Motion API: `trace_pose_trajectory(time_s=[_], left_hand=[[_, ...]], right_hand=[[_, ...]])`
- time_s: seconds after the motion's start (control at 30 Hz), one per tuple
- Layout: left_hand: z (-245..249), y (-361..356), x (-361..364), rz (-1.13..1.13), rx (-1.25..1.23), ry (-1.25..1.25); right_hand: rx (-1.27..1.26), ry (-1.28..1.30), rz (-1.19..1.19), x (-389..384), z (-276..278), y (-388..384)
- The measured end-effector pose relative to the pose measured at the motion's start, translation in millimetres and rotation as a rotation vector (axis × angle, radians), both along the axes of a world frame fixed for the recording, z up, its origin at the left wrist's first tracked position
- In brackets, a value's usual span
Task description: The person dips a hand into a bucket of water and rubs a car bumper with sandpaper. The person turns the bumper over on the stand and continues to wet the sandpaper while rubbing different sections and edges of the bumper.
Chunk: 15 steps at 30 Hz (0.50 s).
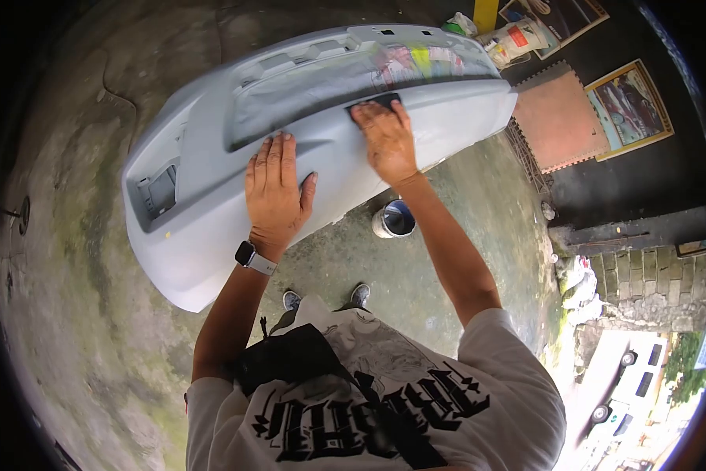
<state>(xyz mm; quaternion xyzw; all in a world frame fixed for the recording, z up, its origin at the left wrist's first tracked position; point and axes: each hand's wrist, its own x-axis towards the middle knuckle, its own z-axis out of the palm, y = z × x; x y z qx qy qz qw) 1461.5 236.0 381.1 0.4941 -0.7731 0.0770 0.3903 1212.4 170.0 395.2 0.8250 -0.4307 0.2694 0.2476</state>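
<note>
A large car bumper [353, 153] in matte light-grey primer spans the upper part of the head view, raised above the floor. Its recessed middle opening shows masking film and some printed paper. My left hand [276, 184], with a watch on the wrist, lies flat on the bumper's face, fingers stretched out just below the opening. Further right, my right hand [386, 141] presses a dark sheet of sandpaper [390, 100] against the ridge under the opening. Its fingers bend over the sheet, and part of it is hidden beneath them.
A white bucket [394, 220] stands on the stained concrete floor below the bumper. My shoes [360, 294] show nearby. To the right are a pinkish foam mat [559, 118], a framed picture [629, 108] and a filled sack [516, 41]. A white vehicle [628, 392] is outside at lower right.
</note>
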Motion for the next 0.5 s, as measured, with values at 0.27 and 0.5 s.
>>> trace_pose_trajectory(time_s=[0.27,0.5], left_hand=[[1,1,2,-0.005,0.003,0.012],[0,0,4,-0.015,0.0,0.016]], right_hand=[[0.025,-0.071,-0.036,19,-4,6],[0.024,-0.038,-0.185,-24,3,-12]])
